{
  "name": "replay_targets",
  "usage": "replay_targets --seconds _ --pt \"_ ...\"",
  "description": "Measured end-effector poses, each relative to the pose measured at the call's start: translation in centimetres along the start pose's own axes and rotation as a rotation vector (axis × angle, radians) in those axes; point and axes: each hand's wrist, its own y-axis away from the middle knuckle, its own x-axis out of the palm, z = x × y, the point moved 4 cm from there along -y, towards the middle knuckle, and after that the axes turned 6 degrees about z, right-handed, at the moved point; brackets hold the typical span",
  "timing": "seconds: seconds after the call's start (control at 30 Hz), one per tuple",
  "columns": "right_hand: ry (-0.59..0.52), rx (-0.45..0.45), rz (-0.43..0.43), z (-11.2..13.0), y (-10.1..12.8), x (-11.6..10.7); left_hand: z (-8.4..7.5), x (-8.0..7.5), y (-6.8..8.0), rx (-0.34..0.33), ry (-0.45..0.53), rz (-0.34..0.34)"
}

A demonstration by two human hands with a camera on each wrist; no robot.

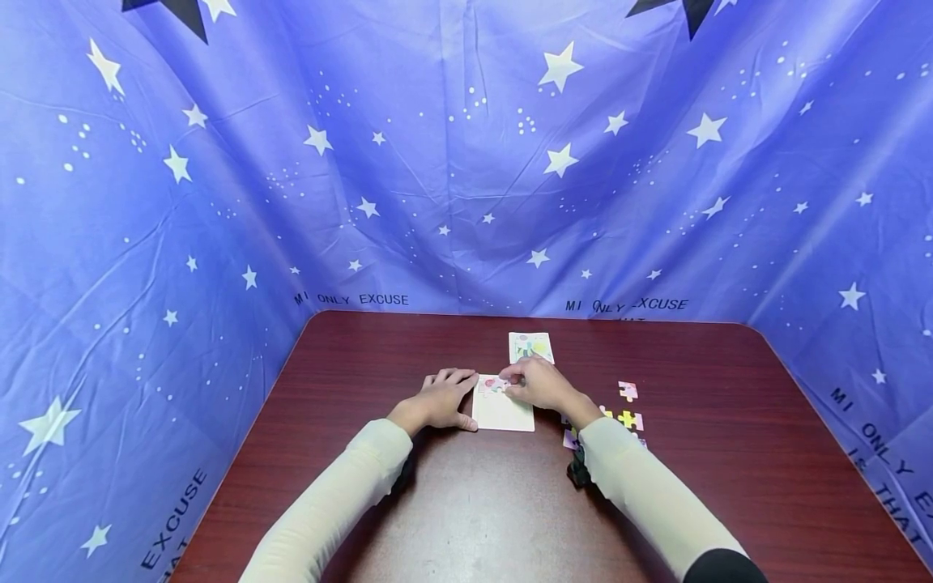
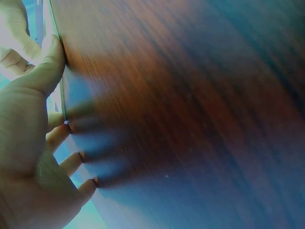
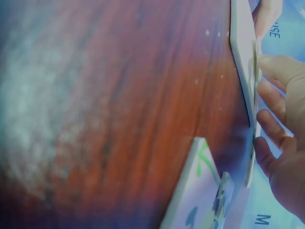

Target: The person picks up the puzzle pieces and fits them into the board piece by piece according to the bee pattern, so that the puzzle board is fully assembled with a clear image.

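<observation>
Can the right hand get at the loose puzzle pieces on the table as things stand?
Probably yes. The right hand rests on the white board, and the loose puzzle pieces lie on bare table just to its right, nothing between.

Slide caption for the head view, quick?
Both hands, left and right, pressing puzzle pieces onto a white board.
</observation>
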Motion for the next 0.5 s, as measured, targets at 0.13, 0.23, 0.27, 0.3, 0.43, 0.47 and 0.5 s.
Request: replay_targets --seconds 0.13,0.23,0.27,0.3,0.43,0.47,0.5 --pt "-0.015 -0.002 -0.001 0.19 0.09 -0.05 -0.12 -0.08 0.03 0.0 0.004 0.003" --pt "-0.016 -0.016 -0.006 0.38 0.08 -0.06 -0.18 -0.12 0.05 0.002 0.005 0.003" --pt "-0.014 -0.025 -0.007 0.45 0.05 -0.03 -0.19 -0.14 0.03 0.003 0.005 0.002" --pt "-0.01 -0.035 -0.011 0.52 0.01 0.0 -0.17 -0.14 0.03 0.002 0.003 0.001" --pt "0.034 -0.05 -0.027 0.62 -0.15 0.34 -0.06 -0.08 -0.07 0.001 -0.005 0.0" --pt "0.048 -0.048 -0.027 0.6 -0.17 0.42 -0.04 -0.06 -0.09 0.001 -0.007 0.001" --pt "0.065 -0.045 -0.028 0.58 -0.18 0.49 -0.03 -0.03 -0.12 0.0 -0.009 0.003"
